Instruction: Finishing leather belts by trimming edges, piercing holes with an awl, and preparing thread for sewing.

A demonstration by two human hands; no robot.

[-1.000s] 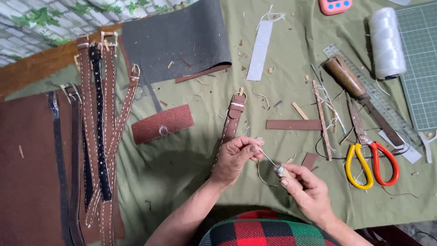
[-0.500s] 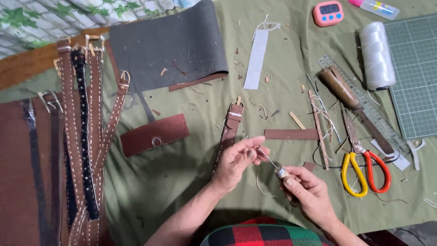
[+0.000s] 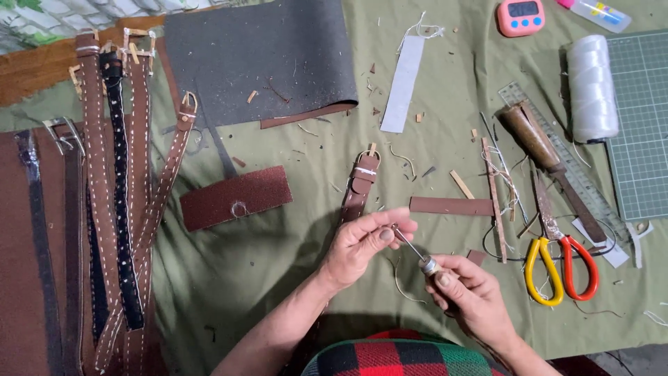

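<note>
At centre, low over the green cloth: both hands are met around one tool and one strap.
Right hand (image 3: 467, 292): closed around the awl (image 3: 416, 252), its handle hidden in the fist; only the silver collar and thin steel shaft are seen.
Awl: slanted up and to the left, its tip brought to the fingertips of the other hand.
Left hand (image 3: 365, 240): pinched, thumb against forefinger, on the near end of the brown strap (image 3: 357, 191).
Brown strap: narrow dark brown leather, a metal buckle at its far end with pale stitching just below it; laid pointing away, its near part covered by the fingers.
Just beside, right: a flat brown leather strip (image 3: 451, 206) is laid crosswise.
Further right: orange and red scissors (image 3: 561, 263) are laid on the cloth.
Left: a reddish sandpaper piece (image 3: 235, 198) is seen, with finished straps (image 3: 115, 202) beyond it.
</note>
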